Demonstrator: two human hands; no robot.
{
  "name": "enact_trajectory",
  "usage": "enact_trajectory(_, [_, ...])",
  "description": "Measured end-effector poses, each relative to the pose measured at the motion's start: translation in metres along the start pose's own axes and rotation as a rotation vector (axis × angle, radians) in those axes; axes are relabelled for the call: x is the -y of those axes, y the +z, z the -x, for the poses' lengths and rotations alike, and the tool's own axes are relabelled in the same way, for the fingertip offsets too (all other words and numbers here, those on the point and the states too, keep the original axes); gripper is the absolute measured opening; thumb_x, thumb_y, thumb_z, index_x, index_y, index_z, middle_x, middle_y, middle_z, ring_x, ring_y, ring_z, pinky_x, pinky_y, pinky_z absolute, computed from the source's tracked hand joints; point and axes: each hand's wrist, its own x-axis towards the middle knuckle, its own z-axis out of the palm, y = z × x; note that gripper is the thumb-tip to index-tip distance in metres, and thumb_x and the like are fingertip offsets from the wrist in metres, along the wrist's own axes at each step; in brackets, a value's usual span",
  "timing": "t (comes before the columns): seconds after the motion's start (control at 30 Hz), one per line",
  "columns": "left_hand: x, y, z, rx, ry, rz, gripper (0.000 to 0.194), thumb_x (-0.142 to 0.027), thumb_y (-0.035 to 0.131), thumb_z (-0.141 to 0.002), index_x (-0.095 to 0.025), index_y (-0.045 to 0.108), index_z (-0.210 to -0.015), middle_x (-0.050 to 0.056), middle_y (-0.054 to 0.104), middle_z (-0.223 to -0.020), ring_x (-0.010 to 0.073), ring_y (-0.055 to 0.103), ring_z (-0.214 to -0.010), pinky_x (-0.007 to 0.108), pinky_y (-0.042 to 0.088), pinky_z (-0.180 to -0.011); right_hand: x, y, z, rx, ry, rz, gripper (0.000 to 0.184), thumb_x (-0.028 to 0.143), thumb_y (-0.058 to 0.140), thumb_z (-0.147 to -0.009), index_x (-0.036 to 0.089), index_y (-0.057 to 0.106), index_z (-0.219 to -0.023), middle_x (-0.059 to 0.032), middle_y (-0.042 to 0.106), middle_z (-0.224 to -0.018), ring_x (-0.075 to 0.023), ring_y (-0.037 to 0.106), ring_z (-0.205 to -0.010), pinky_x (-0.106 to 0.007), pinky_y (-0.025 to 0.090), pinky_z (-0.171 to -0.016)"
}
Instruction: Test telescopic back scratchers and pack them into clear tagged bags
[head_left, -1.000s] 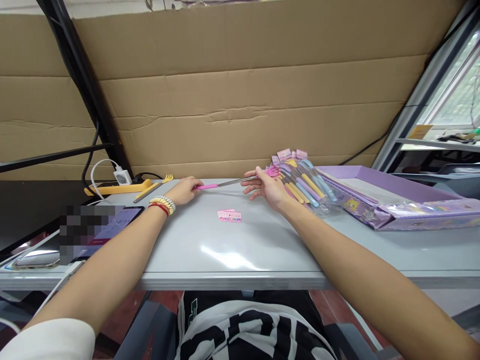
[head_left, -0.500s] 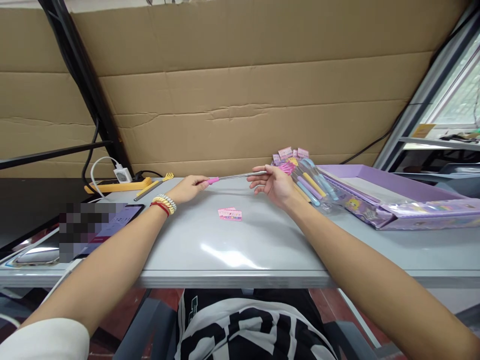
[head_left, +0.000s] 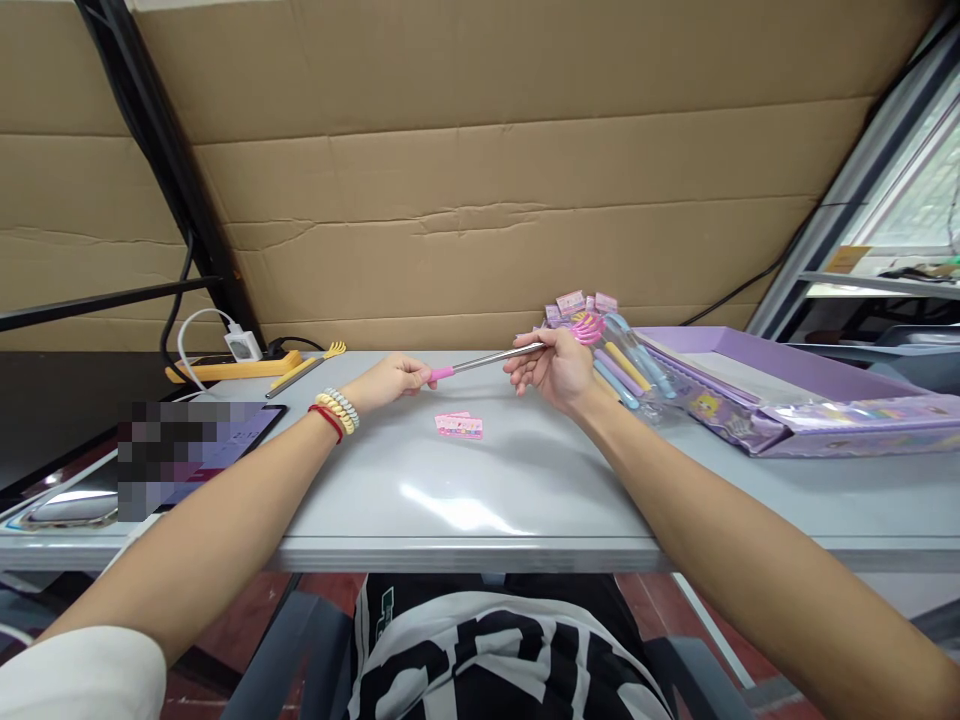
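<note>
Two hands: your left hand (head_left: 394, 380) pinched the handle of the pink scratcher (head_left: 495, 358); your right hand (head_left: 553, 370) loosely gripped its claw end, probably to support both ends.
Pink scratcher: above and beyond the pink cards (head_left: 459, 427).
Wrapped scratchers (head_left: 628, 366): right of the cards, seemingly bunched together.
Yellow-clawed scratcher (head_left: 307, 368): left of the cards, perhaps kept apart because it lay unwrapped.

So there was one purple box (head_left: 862, 432), and left of it: two pink cards (head_left: 460, 428), one loose yellow fork-ended stick (head_left: 306, 371), one held pink stick (head_left: 495, 359), one tablet (head_left: 240, 442).
</note>
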Motion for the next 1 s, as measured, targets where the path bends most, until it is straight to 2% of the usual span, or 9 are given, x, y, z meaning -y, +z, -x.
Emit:
enact_trajectory(0.13, [-0.007, 0.014, 0.000, 0.079, -0.067, 0.118, 0.036, -0.047, 0.051, -0.081, -0.013, 0.061, -0.078, -0.005, 0.026, -0.053, 0.0071, 0.019, -0.045, 0.023, 0.014, -0.044, -0.003, 0.001, 0.001, 0.056, -0.001, 0.019, 0.021, 0.033, 0.043, -0.065, 0.016, 0.051, -0.075, -0.0067, 0.064, -0.051, -0.0187, 0.056, -0.039, -0.027, 0.043, -0.034])
enact_trajectory(0.33, [-0.018, 0.020, 0.002, 0.064, 0.002, 0.024, 0.042, -0.050, 0.045, -0.085, -0.012, 0.064, -0.085, -0.005, 0.032, -0.052, 0.0078, 0.024, -0.045, 0.022, 0.019, -0.044, 0.001, 0.000, -0.003, 0.095, -0.104, 0.056, 0.023, 0.036, 0.045, -0.070, 0.015, 0.055, -0.071, -0.0020, 0.057, -0.045, -0.0143, 0.050, -0.036, -0.026, 0.040, -0.037])
enact_trajectory(0.43, [-0.020, 0.020, 0.002, 0.009, 0.092, -0.059, 0.044, -0.051, 0.042, -0.087, -0.013, 0.065, -0.089, -0.005, 0.034, -0.055, 0.0080, 0.026, -0.048, 0.023, 0.022, -0.046, 0.010, -0.007, -0.008, 0.019, -0.132, 0.017, 0.021, 0.035, 0.053, -0.071, 0.015, 0.059, -0.074, 0.0036, 0.047, -0.043, -0.0112, 0.048, -0.040, -0.024, 0.041, -0.042])
enact_trajectory(0.6, [-0.015, 0.011, 0.003, -0.203, 0.235, -0.289, 0.041, -0.047, 0.047, -0.086, -0.013, 0.069, -0.076, -0.004, 0.032, -0.054, 0.0083, 0.025, -0.052, 0.023, 0.021, -0.049, 0.027, -0.035, -0.013, -0.163, -0.276, -0.002, 0.030, 0.047, 0.059, -0.071, 0.018, 0.059, -0.077, -0.0010, 0.060, -0.063, -0.0128, 0.056, -0.055, -0.026, 0.045, -0.053])
enact_trajectory(0.67, [-0.012, 0.006, 0.003, -0.261, 0.229, -0.358, 0.038, -0.045, 0.050, -0.084, -0.014, 0.073, -0.083, -0.005, 0.034, -0.052, 0.0085, 0.025, -0.053, 0.023, 0.021, -0.049, 0.029, -0.045, -0.013, -0.229, -0.358, 0.260, 0.029, 0.046, 0.061, -0.071, 0.017, 0.060, -0.074, -0.0034, 0.063, -0.068, -0.0144, 0.058, -0.060, -0.028, 0.045, -0.058])
enact_trajectory(0.73, [-0.010, 0.004, 0.004, -0.274, 0.233, -0.416, 0.037, -0.044, 0.052, -0.083, -0.015, 0.074, -0.087, -0.005, 0.036, -0.050, 0.0085, 0.025, -0.052, 0.023, 0.022, -0.049, 0.027, -0.048, -0.010, -0.207, -0.449, 0.679, 0.024, 0.040, 0.061, -0.072, 0.016, 0.063, -0.075, -0.0054, 0.067, -0.074, -0.0164, 0.060, -0.068, -0.029, 0.045, -0.066])
enact_trajectory(0.8, [-0.011, 0.006, 0.004, -0.267, 0.245, -0.460, 0.037, -0.043, 0.051, -0.084, -0.015, 0.075, -0.086, -0.004, 0.041, -0.049, 0.0085, 0.027, -0.051, 0.023, 0.023, -0.049, 0.022, -0.041, -0.006, -0.064, -0.536, 1.091, 0.023, 0.036, 0.059, -0.075, 0.015, 0.067, -0.083, -0.0075, 0.069, -0.085, -0.0187, 0.062, -0.079, -0.031, 0.045, -0.075])
enact_trajectory(0.9, [-0.017, 0.012, 0.004, -0.277, 0.247, -0.481, 0.036, -0.041, 0.051, -0.084, -0.015, 0.075, -0.083, -0.003, 0.049, -0.050, 0.0085, 0.031, -0.050, 0.023, 0.025, -0.049, 0.012, -0.020, 0.001, 0.210, -0.588, 1.522, 0.031, 0.034, 0.055, -0.079, 0.015, 0.066, -0.100, -0.0105, 0.069, -0.100, -0.0217, 0.062, -0.091, -0.031, 0.043, -0.080])
enact_trajectory(1.0, [-0.022, 0.017, 0.005, -0.299, 0.253, -0.486, 0.032, -0.040, 0.054, -0.082, -0.015, 0.074, -0.082, -0.002, 0.054, -0.052, 0.0088, 0.036, -0.049, 0.023, 0.028, -0.049, 0.003, -0.004, 0.004, 0.263, -0.465, 1.847, 0.031, 0.032, 0.051, -0.080, 0.013, 0.065, -0.101, -0.0130, 0.069, -0.096, -0.0238, 0.063, -0.088, -0.031, 0.043, -0.074])
